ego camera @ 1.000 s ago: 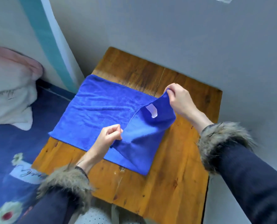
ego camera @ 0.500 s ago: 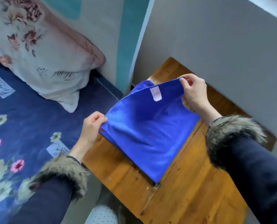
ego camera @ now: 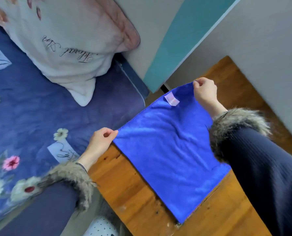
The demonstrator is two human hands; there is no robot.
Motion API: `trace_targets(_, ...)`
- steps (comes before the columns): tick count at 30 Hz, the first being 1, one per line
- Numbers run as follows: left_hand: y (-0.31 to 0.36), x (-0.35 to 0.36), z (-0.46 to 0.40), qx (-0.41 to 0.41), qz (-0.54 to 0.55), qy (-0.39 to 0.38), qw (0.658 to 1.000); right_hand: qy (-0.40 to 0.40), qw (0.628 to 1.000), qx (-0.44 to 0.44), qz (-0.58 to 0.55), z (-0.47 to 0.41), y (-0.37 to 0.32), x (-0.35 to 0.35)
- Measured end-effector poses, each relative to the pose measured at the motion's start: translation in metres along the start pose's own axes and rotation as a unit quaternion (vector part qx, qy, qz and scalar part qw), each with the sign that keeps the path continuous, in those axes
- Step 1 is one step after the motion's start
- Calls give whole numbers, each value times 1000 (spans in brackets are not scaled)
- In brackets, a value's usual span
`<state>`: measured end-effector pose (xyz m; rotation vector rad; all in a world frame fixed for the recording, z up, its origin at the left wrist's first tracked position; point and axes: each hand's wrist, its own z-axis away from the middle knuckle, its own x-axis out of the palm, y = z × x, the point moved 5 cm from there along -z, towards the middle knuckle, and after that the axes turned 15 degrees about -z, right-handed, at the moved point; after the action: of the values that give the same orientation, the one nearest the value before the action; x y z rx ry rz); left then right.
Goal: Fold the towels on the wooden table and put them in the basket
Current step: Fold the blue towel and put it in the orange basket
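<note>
A blue towel (ego camera: pixel 167 147) lies folded in half on the wooden table (ego camera: pixel 138 189), a small white label (ego camera: pixel 171 99) showing near its far edge. My left hand (ego camera: pixel 101 140) pinches the towel's near-left corner at the table's left edge. My right hand (ego camera: pixel 204 92) pinches the far corner, held slightly above the table. My right sleeve with its fur cuff covers the towel's right side. No basket is in view.
A bed with a dark blue flowered cover (ego camera: pixel 31 120) lies left of the table, with a white and pink pillow (ego camera: pixel 65 40) on it. A grey wall (ego camera: pixel 261 40) runs along the table's far side. A white dotted object (ego camera: pixel 101 227) sits below the table's near edge.
Both hands carried the towel's right half over to the left, folding it in half. The camera swung left, so the bed and pillow now fill more of the view.
</note>
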<state>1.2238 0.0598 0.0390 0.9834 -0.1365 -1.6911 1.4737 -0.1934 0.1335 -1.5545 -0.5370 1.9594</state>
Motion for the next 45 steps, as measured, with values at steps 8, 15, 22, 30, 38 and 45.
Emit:
trace_targets(8, -4, 15, -13, -79, 116, -125, 982, -36, 998, -8, 50, -13, 16, 28)
trace_targets(15, 21, -2, -15, -27, 56, -43, 997, -38, 997, 28, 60, 12, 47, 18)
trace_targets(22, 70, 5, -7, 55, 29, -40, 997, 38, 985, 171, 8, 98, 129, -32)
trace_targets(30, 122, 79, 19, 194, -174, -133, 956, 110, 916, 383, -35, 219, 230, -90)
trace_targets(38, 160, 142, 54, 283, -274, -128, 910, 213, 861, 445, -126, 303, 291, -114)
trace_targets(45, 186, 160, 77, 308, -270, -90, 908, 287, 809, 372, -355, 287, 306, -134)
